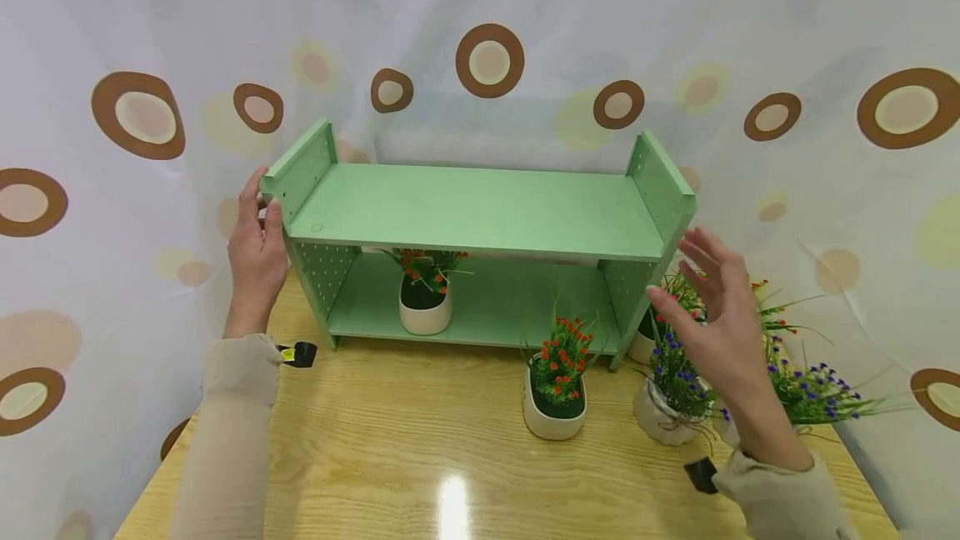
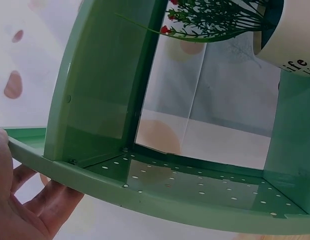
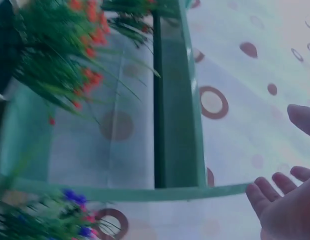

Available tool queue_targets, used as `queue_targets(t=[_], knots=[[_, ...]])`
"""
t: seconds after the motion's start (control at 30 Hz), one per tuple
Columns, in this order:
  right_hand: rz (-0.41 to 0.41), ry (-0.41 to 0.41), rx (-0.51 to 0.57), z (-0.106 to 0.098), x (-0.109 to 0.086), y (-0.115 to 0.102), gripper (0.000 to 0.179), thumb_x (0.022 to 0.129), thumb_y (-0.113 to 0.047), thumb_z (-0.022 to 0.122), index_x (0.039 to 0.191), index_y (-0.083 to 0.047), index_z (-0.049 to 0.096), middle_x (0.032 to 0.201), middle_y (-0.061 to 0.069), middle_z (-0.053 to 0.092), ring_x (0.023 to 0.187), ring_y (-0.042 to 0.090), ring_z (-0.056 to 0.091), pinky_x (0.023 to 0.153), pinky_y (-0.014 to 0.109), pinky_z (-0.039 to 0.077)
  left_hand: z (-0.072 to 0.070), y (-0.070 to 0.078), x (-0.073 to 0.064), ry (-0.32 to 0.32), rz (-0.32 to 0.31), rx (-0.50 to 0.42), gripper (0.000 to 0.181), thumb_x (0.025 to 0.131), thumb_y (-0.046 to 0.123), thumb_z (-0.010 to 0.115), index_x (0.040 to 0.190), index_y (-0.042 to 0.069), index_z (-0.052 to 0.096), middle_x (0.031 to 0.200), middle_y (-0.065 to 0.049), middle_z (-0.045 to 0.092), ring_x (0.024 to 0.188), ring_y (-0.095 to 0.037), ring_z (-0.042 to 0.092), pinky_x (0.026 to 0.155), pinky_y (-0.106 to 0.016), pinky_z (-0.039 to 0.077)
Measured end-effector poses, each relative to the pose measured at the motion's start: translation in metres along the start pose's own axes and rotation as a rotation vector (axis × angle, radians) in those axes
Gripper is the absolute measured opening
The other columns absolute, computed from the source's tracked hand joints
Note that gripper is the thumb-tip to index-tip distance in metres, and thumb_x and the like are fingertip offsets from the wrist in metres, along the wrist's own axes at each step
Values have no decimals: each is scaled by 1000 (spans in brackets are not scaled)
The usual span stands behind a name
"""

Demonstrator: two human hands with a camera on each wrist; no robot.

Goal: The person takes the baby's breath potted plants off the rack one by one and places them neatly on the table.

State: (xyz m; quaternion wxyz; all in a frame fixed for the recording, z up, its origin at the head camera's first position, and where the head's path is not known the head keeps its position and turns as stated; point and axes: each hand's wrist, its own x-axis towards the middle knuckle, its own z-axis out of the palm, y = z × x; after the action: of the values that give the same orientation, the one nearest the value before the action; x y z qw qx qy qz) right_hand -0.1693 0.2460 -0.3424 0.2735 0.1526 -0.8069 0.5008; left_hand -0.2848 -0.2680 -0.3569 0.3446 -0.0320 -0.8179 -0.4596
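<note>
A mint-green two-tier shelf (image 1: 480, 211) with perforated side panels stands on the wooden table. My left hand (image 1: 257, 252) grips the upper front edge of its left panel; in the left wrist view the fingers (image 2: 55, 200) lie along the panel's outer side. Beside the right panel, my right hand (image 1: 723, 332) is held with spread fingers and nothing in it. On the lower tier sits a white oval pot of red flowers (image 1: 425, 315). A similar pot of red flowers (image 1: 555, 415) is on the table before the shelf's right part.
Under and around my right hand stand several potted plants, among them a blue-flowered one in a whitish pot (image 1: 670, 415) tied with string. More blue flowers (image 1: 813, 390) spread to its right. A patterned curtain (image 1: 487, 132) hangs behind the wooden table (image 1: 367, 440).
</note>
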Motion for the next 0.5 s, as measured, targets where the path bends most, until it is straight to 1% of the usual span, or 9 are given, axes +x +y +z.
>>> queue_targets(t=[0.07,0.13,0.3,0.43,0.5], knots=[[-18,29,13,-7,17,0,79,94,8,68,161,-16,34,163,8,36,149,15,40,116,18,36,0,1,-1,-8,-13,-8,50,113,39,39,162,40,30,158,-17,46,138,-39,48,112,-64,37],[-28,48,13,-13,32,1,75,96,6,66,161,-17,35,164,4,35,150,19,38,117,19,35,-1,3,-3,-19,-29,-19,51,112,41,38,162,43,28,157,-16,47,136,-38,48,111,-64,36],[-67,57,-12,-22,62,9,69,97,4,65,159,-15,40,161,3,38,150,22,37,120,25,34,1,3,-9,-43,-84,-42,53,111,46,36,162,52,20,157,-15,46,136,-37,49,111,-63,36],[-78,33,-8,-25,79,17,66,98,3,65,157,-16,44,159,1,39,149,20,38,123,32,32,3,-1,-18,-21,-106,-50,54,111,45,38,160,55,18,155,-15,47,136,-36,49,110,-60,39],[-74,12,11,-25,84,21,64,98,3,64,157,-17,45,159,0,39,149,19,38,123,34,32,5,-4,-23,1,-102,-55,55,111,43,40,160,54,19,155,-14,47,135,-34,49,109,-58,41]])
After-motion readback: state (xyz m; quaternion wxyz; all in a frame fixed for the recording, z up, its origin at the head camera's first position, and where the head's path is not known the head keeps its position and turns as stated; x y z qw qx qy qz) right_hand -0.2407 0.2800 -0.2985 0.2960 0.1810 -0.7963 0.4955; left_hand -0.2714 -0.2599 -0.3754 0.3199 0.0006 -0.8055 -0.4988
